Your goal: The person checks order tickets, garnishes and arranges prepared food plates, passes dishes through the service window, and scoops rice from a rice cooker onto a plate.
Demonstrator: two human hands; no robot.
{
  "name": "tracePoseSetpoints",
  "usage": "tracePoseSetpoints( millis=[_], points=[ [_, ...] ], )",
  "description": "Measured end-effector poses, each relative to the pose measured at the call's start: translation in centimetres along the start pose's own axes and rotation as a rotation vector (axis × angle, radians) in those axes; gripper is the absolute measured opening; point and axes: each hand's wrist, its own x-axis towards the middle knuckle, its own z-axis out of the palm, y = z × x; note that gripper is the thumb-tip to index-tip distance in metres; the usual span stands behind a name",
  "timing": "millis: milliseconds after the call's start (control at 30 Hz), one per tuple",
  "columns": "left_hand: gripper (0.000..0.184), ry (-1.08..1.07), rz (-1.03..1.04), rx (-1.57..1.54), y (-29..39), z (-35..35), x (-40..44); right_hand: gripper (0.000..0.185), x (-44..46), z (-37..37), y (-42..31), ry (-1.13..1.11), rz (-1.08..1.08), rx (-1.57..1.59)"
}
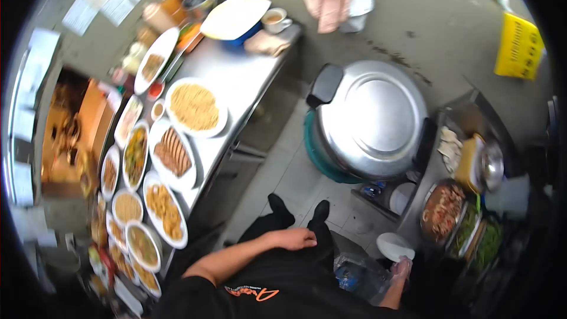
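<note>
White dish (394, 247), gripped at its edge by the right hand (400, 270), could slip because the thin plastic glove (403, 264) looks slick; the left hand (297, 238) hangs apart, grip unclear.

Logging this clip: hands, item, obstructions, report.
Right hand gripping white plate. Left hand free, nothing visible in it. Clear plastic bag close beside right hand.

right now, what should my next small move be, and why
Probably ease the white dish in your right hand toward the bowl of apparent chopped meat: the dish is held close to it, whereas the filled plates stand on the metal table to your left.
</note>
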Motion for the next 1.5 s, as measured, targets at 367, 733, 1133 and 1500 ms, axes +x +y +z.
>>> tracePoseSetpoints(
  millis=[367, 733, 1133, 1500],
  points=[
    [0.051, 0.814, 0.045, -0.443, 13.5, -14.0, -7.6, 0.036, -32.4, 24.3, -21.2, -0.921, -0.640, -0.497],
    [0.056, 1.509, 0.665, -0.396, 17.5, -40.2, -7.6, 0.037, -37.5, 62.5, -42.4, -0.592, -1.466, -0.492],
    [0.043, 1.636, 0.653, 0.004, 25.8, -45.2, -4.4, 0.022, -46.5, 64.9, -48.1, -0.631, -2.190, 0.027],
    [0.040, 2.063, 0.494, -0.345, 13.5, -43.4, -15.9, 0.031, -42.3, 56.6, -45.5, -0.569, -2.208, -1.171]
  ],
)
